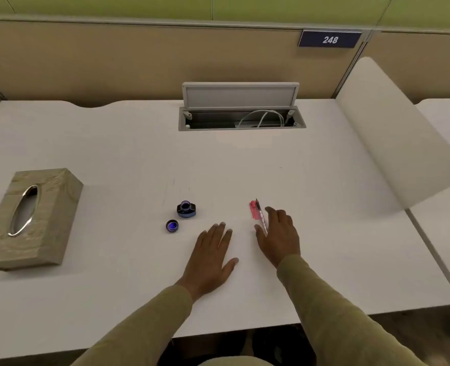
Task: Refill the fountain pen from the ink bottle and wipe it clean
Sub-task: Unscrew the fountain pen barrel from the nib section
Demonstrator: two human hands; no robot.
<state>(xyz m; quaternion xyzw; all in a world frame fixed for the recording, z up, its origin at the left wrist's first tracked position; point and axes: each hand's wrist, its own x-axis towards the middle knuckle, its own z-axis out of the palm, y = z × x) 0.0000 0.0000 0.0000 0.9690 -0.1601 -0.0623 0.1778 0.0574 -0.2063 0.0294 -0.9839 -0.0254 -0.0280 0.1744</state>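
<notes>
A small dark ink bottle point(186, 209) stands uncapped on the white desk point(112, 143), blue ink showing in its mouth. Its round cap point(172, 225) lies just in front and to the left, inside facing up. A pink translucent fountain pen point(259, 215) lies on the desk to the right, nib pointing away from me. My left hand point(211, 257) rests flat on the desk, fingers apart, below and right of the cap. My right hand point(278, 235) lies open right beside the pen, its thumb side touching the barrel, not gripping it.
A wood-look tissue box point(31, 220) with a metal slot sits at the left. An open cable hatch point(241, 112) with a raised lid lies at the back centre. A curved white divider point(398, 143) stands at the right, a beige partition behind.
</notes>
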